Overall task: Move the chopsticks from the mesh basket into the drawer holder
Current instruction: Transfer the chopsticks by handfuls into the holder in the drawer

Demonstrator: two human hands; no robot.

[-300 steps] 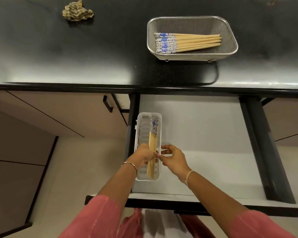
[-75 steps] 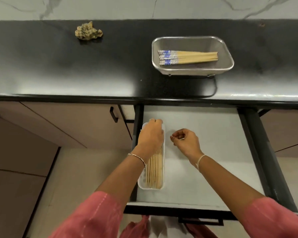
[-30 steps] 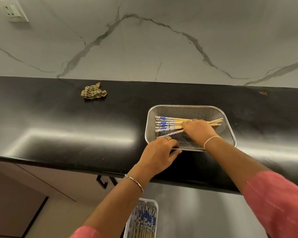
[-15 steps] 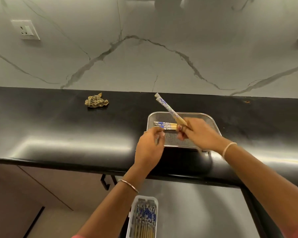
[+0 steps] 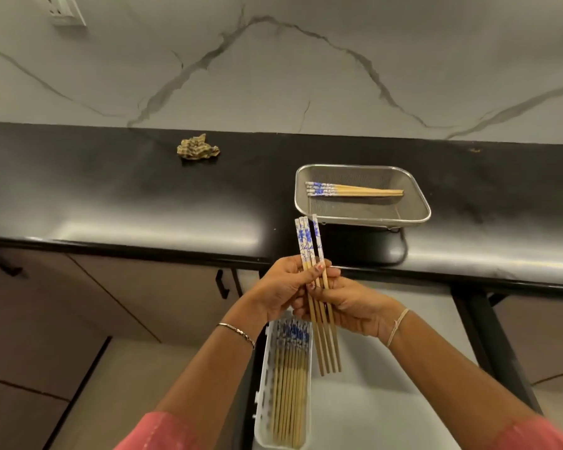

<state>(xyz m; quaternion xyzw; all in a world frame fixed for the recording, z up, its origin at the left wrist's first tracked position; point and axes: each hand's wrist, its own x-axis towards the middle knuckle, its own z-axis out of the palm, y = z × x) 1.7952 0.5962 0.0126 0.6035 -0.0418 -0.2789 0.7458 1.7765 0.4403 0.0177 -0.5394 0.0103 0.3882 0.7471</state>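
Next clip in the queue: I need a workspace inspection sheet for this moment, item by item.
Surface: glossy black countertop, with an open drawer below it.
Job's things: held chopsticks, a small bundle with the patterned ends up; other chopsticks lie in the mesh basket; the holder in the drawer is partly filled.
Clutter: crumpled cloth on the countertop, apart from the mesh basket.
Grippers: left hand and right hand both grip the held chopsticks above the drawer.
Cables: nothing seen.
Surroundings: marble wall, wall socket, cabinet fronts.
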